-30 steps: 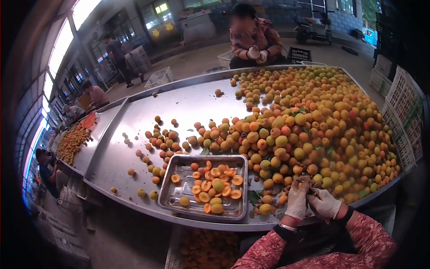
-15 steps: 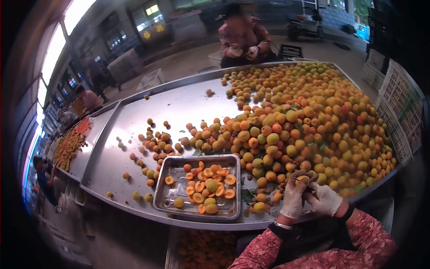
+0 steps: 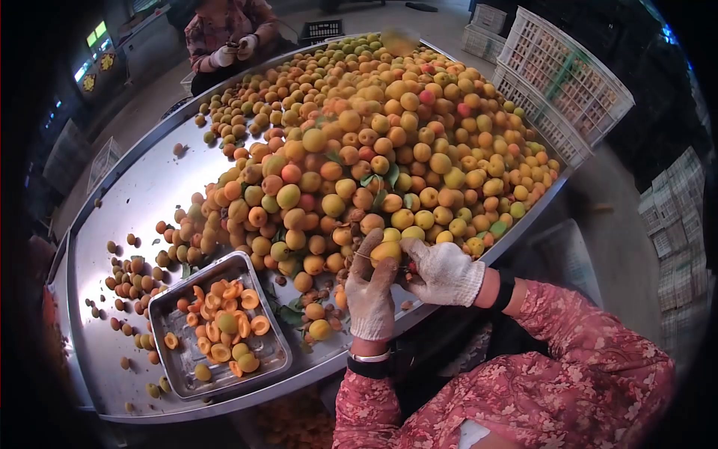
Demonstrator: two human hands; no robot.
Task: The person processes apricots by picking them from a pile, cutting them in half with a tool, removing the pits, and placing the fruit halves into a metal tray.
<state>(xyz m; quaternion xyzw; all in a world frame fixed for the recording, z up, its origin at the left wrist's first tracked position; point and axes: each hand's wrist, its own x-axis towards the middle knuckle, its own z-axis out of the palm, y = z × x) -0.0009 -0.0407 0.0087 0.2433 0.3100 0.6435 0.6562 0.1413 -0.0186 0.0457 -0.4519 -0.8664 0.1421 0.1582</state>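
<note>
My left hand (image 3: 372, 299), in a soiled white glove, is closed around a yellow apricot (image 3: 386, 253) at the near edge of the heap. Close against it from the right comes my right hand (image 3: 447, 274), also gloved. Its fingers are pinched on a small thing with a dark red part showing, mostly hidden by the glove. A metal tray (image 3: 280, 361) to the left holds apricot halves (image 3: 212, 327) with orange flesh up, along with a few whole apricots. Between tray and hands lie loose apricots, leaves and brown bits.
A large heap of apricots (image 3: 441, 161) covers much of the metal table (image 3: 138, 198). Across it, another person's gloved hands (image 3: 235, 51) hold something small. White crates (image 3: 565, 75) stand behind the right edge, with more stacked crates (image 3: 677, 232) farther right.
The view has turned right and downward, so the tray and hands appear farther left. Both hands remain together at the heap's edge, and the apricot in my left hand now shows more fully.
</note>
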